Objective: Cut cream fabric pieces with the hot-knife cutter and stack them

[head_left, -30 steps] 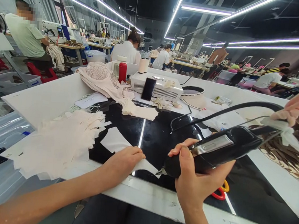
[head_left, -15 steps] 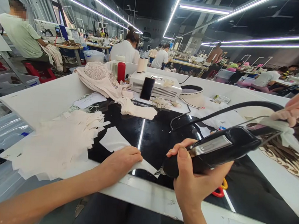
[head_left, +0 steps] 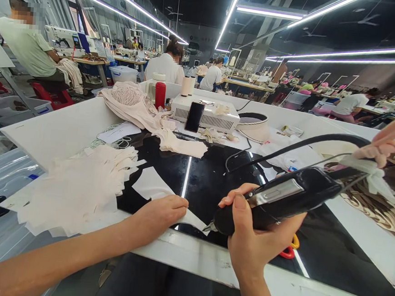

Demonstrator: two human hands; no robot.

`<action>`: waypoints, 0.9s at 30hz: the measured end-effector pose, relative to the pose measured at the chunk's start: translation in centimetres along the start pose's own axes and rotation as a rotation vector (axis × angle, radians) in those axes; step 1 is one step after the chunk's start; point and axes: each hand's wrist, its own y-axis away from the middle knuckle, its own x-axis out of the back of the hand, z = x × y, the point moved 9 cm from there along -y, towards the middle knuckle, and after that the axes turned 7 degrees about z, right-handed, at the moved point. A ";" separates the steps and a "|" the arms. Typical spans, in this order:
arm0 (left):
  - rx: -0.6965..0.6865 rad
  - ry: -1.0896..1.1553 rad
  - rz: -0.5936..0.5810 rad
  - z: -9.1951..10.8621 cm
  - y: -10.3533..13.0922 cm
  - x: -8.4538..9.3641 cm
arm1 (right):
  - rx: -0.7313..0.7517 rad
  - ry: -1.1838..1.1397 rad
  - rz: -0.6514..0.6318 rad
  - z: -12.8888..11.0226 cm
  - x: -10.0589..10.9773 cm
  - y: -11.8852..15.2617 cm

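A pale cut fabric piece [head_left: 150, 184] lies on the glossy black table surface [head_left: 215, 181]. Pressed down on its middle is my left hand [head_left: 159, 218], fingers together. My right hand [head_left: 257, 235] is wrapped round a black handheld tool [head_left: 292, 196] with a metal plate on its side. The tool's pointed metal tip touches or nearly touches the right end of the fabric, close to the table's front edge. Red and yellow handles [head_left: 288, 252] show partly behind my right wrist. A black cable [head_left: 307, 139] runs from the tool's rear.
Stacked pale pieces [head_left: 78, 189] lie left. Behind are a white box [head_left: 216, 117], a phone [head_left: 194, 116], a red bottle [head_left: 159, 95] and beige garments [head_left: 129, 99]. At right, another person's hand [head_left: 389, 140] is beside the cable and brown-beige pieces [head_left: 377, 208].
The tool and my right hand have shifted very slightly left. The other person's hand at the right has moved a little left and down. My left hand has barely moved.
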 end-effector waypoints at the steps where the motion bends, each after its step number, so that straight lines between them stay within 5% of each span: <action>1: -0.001 -0.004 -0.015 0.1 0.0 0.0 | 0.001 -0.002 0.002 0.0 0.0 0.0; 20: -0.075 -0.304 -0.156 3.2 0.4 -0.1 | 0.034 0.001 -0.013 -0.4 0.2 0.5; 27: -0.093 -0.325 -0.104 3.6 1.0 -0.5 | -0.013 -0.011 -0.016 -0.1 0.2 0.6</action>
